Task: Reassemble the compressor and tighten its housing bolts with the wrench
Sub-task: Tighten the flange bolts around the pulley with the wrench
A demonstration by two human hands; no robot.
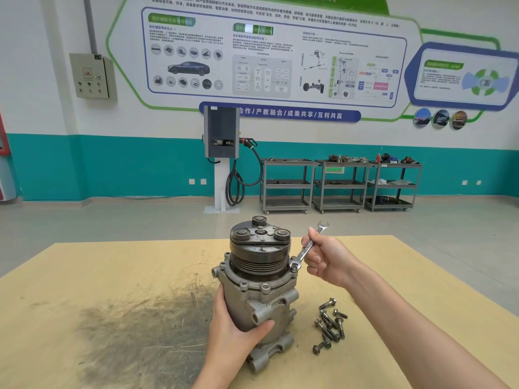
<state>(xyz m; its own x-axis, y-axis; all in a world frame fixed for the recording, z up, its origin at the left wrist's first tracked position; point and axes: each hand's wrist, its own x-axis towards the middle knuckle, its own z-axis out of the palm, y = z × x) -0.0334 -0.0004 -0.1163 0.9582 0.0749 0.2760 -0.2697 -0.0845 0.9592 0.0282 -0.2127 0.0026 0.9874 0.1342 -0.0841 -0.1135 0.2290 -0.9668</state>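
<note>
1. Head view: the compressor stands upright at centre frame on the table, well back from the table's far edge.
2. The left hand wraps its body from lower left.
3. The right hand grips the wrench, ring end on a flange bolt at the compressor's right.
4. Loose bolts lie at lower right; bare tabletop spreads left.

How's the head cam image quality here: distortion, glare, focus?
Head view: wide-angle bending at the edges, wall poster text soft; light even, no glare; compressor, wrench and loose bolts sharp, shadows faint.
</note>
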